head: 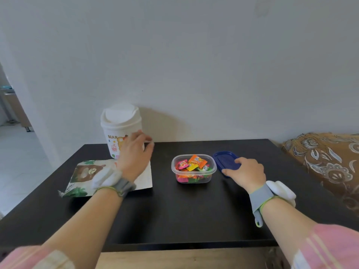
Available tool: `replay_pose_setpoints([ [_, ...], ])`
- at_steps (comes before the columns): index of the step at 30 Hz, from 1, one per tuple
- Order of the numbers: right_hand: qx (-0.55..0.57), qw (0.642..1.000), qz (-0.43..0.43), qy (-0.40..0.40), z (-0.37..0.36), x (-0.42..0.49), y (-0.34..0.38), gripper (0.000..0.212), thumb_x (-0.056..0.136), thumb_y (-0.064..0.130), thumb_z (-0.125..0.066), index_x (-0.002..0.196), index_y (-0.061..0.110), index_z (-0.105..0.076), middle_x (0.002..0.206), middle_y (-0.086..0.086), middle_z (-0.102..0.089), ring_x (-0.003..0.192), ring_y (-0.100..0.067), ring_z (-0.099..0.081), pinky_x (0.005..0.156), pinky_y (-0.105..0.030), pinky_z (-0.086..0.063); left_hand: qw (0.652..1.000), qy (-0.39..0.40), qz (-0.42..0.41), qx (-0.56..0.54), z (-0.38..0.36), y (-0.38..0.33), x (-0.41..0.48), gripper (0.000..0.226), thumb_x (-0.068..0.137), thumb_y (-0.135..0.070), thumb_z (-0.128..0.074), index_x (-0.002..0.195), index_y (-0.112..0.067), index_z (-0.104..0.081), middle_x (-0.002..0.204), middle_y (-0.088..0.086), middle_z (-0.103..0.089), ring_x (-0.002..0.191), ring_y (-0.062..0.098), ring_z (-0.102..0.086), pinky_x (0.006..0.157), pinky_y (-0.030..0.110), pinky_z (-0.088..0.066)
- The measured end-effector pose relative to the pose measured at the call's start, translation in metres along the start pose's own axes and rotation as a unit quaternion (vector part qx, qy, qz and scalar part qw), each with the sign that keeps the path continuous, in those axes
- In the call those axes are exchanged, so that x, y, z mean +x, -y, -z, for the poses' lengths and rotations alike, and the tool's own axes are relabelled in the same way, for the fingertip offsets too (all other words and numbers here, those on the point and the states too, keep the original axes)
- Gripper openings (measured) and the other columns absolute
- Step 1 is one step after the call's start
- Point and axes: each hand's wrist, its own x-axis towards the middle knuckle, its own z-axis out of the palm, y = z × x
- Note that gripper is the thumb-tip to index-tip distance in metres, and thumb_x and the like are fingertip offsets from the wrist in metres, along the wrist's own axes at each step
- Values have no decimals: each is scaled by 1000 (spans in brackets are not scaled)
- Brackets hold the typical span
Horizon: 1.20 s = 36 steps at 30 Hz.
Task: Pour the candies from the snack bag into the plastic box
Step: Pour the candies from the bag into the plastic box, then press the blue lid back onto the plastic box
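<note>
Seemingly poured: clear plastic box (194,172) full; bear-print snack bag (85,172) under slack left hand (136,154); blue plastic lid (225,160), rightward, pinched by right hand (246,173), awaiting closing.

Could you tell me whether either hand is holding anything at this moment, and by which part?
The right hand pinches the blue lid at its near edge, thumb on top. The left hand holds nothing.

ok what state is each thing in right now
plastic box, open, holds candies
blue lid, off, flat beside the box
snack bag, lying flat
white bin, upright, lid closed
left hand, open, over the snack bag
right hand, gripping the blue lid
</note>
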Motion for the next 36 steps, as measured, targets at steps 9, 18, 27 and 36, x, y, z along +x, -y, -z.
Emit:
replay_pose_setpoints([
  [9,-51,998,16,16,-5,3,-5,89,67,67,-68,140,24,-43,138,-8,-51,126,-33,-45,101,-44,-43,976,204,40,-67,-42,-41,-10,46,94,-44,-48,137,-27,-44,144,1,-41,124,17,-47,98,31,-41],
  [18,-48,998,29,-12,-12,5,-7,79,71,64,-67,137,25,-47,134,-6,-56,124,-32,-47,101,-43,-41,940,317,-55,-110,-46,-60,-15,32,92,-23,-57,122,-29,-64,138,-5,-52,125,12,-47,107,32,-40],
  [27,50,997,34,-43,-7,0,-5,72,73,52,-70,133,20,-50,128,-6,-60,118,-32,-47,95,-42,-46,952,292,-91,24,-42,-57,-6,27,91,-24,-55,112,-33,-69,128,-9,-61,123,14,-49,111,46,-33],
  [36,225,968,96,-47,12,-4,23,47,76,43,-72,116,19,-64,107,6,-62,104,-16,-57,80,-24,-40,979,189,-10,-80,-29,-45,-5,41,93,-20,-55,134,-24,-51,140,-1,-50,130,15,-44,103,27,-35],
])
